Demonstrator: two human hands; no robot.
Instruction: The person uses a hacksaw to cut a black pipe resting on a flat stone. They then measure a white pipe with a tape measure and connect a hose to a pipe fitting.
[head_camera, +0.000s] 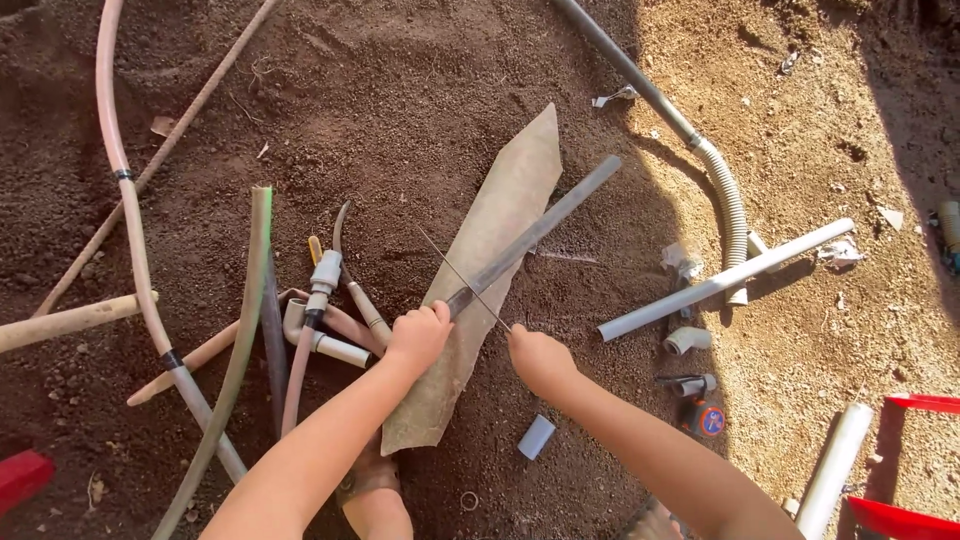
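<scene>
Two hands: left hand (418, 338) gripping pipe (535, 233), right hand (538, 360) blade (462, 278)

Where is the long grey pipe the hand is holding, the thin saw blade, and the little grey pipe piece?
Long grey plastic pipe (545, 222), head view, middle of its length.
Thin metal saw blade (462, 279), head view, mid-blade.
Short grey pipe piece (537, 437), head view, its side.

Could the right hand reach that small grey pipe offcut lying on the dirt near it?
Probably yes. The small grey offcut lies on open soil just under the right hand, nothing between them, though that hand grips a thin blade.
</scene>
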